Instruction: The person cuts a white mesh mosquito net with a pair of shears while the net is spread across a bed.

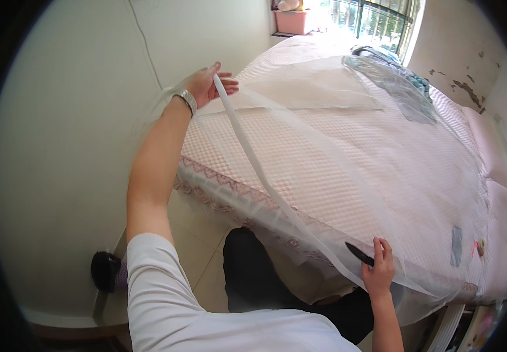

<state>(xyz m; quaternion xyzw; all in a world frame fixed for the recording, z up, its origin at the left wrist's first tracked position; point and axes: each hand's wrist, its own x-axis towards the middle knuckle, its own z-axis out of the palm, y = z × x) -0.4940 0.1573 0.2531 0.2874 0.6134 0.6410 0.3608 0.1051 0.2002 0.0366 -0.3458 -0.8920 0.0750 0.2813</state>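
A sheer white net fabric with a white edge band (253, 154) stretches diagonally over the near side of a bed with a pink quilted cover (324, 145). My left hand (213, 86), a metal watch on its wrist, is raised at the upper left with the band's upper end against the thumb; its fingers are spread apart. At the lower right my right hand (379, 268) holds a black-bladed knife (359, 254), its tip pointing up and left. The band's lower part passes close beside that hand; whether the fingers also pinch it cannot be told.
Crumpled blue-green fabric (394, 75) lies on the bed's far side, below a barred window. A pink bin (291, 22) stands at the far corner. Pink pillows (484, 149) lie at the right. A plain wall (73, 132) borders the left, and a black object (105, 271) stands near it.
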